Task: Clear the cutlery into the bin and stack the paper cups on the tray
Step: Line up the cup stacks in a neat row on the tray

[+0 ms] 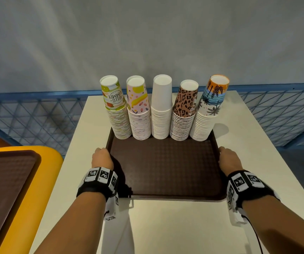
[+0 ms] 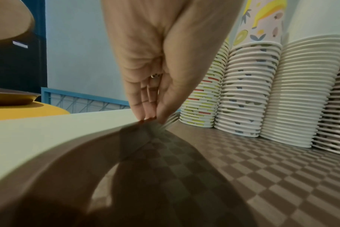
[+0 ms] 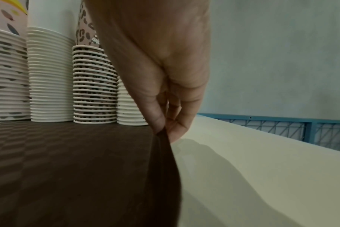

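A brown tray (image 1: 165,171) lies on the white table (image 1: 175,226). Several tall stacks of upside-down paper cups stand in a row along its far edge, from a fruit-print stack (image 1: 118,116) on the left, past a plain white stack (image 1: 161,114), to a palm-print stack (image 1: 206,116) on the right. My left hand (image 1: 101,158) pinches the tray's left rim (image 2: 126,138) between thumb and fingers (image 2: 142,107). My right hand (image 1: 228,158) pinches the right rim (image 3: 163,138) the same way. No cutlery is in view.
To the left stands a yellow unit (image 1: 52,158) with a second brown tray (image 1: 6,180) on top. A blue mesh railing (image 1: 28,116) runs behind the table, in front of a grey wall. Bare table top shows in front of and beside the tray.
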### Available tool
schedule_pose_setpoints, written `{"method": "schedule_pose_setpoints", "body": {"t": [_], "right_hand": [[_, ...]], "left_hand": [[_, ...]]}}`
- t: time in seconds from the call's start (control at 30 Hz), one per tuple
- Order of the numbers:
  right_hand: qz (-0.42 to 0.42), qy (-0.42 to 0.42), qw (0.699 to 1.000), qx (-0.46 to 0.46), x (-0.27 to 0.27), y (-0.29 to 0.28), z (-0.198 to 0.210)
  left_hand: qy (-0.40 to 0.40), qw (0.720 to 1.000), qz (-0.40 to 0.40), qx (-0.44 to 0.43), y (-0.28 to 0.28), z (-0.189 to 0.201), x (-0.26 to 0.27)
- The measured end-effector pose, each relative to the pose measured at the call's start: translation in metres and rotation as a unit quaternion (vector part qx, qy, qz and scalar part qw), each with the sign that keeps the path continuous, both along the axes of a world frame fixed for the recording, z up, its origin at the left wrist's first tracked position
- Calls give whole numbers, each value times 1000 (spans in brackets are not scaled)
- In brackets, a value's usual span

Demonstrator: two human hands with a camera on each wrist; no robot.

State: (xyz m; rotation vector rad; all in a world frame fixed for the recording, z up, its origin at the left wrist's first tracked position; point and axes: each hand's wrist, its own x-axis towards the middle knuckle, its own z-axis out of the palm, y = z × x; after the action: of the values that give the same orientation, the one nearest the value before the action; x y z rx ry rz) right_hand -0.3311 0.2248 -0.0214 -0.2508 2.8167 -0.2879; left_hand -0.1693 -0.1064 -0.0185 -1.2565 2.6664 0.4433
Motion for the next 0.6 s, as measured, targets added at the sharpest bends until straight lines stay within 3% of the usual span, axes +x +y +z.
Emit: {"method": "schedule_pose_setpoints", "body": {"t": [0.6], "right_hand": [[-35,0,999,10,43,24,3]], "left_hand": [[-43,999,-33,-3,43,-1,54]]}}
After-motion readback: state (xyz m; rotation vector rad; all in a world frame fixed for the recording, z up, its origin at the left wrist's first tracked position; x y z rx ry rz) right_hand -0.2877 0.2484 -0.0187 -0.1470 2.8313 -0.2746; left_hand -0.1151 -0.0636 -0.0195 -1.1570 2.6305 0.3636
